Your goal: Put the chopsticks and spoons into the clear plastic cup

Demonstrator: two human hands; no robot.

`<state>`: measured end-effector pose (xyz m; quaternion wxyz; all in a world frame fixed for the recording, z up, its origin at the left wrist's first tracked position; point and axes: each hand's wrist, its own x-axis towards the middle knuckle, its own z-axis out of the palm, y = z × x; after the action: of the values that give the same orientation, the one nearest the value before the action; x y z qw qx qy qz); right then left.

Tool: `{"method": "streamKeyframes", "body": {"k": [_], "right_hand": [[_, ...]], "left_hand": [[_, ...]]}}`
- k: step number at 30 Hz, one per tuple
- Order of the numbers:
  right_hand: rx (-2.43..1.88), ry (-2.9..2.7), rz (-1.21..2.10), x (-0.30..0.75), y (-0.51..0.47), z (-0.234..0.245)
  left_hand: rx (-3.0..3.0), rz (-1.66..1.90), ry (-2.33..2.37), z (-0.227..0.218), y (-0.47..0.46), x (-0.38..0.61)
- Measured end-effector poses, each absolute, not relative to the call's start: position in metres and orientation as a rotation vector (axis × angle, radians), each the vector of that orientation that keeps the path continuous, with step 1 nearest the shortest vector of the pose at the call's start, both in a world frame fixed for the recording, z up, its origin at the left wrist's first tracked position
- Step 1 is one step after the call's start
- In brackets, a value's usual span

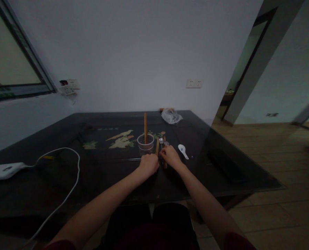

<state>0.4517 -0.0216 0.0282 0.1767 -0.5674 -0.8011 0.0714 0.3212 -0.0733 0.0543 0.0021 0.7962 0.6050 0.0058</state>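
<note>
My left hand (149,164) is closed round a wooden chopstick (157,146) that sticks up and away from the fist. My right hand (170,155) lies beside it with fingers curled on another chopstick (165,164) and next to a metal spoon (161,140). Just beyond the hands stands a clear plastic cup (145,143) with one chopstick (145,127) upright in it. A white ceramic spoon (182,150) lies on the table to the right of my right hand.
The dark glass-topped table (104,173) has a bird and leaf inlay (119,139). A white power strip (3,171) with a cable (73,173) lies at the left. A crumpled plastic bag (171,116) sits at the far edge. Wooden floor and a doorway lie to the right.
</note>
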Motion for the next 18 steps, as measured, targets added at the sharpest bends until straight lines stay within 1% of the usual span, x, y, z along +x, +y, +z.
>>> {"method": "streamKeyframes", "body": {"k": [6,11,18], "right_hand": [[-1.637,-2.285,0.12,0.449,-0.023,0.028],[-1.656,-2.298,0.117,0.447,-0.025,0.026],[-1.635,-2.241,0.139,0.451,-0.023,0.029]], "left_hand": [[2.461,0.031,1.888,0.053,-0.072,0.325],[2.436,0.064,1.913,0.048,-0.072,0.321],[2.379,0.069,1.949,0.06,-0.075,0.319]]}}
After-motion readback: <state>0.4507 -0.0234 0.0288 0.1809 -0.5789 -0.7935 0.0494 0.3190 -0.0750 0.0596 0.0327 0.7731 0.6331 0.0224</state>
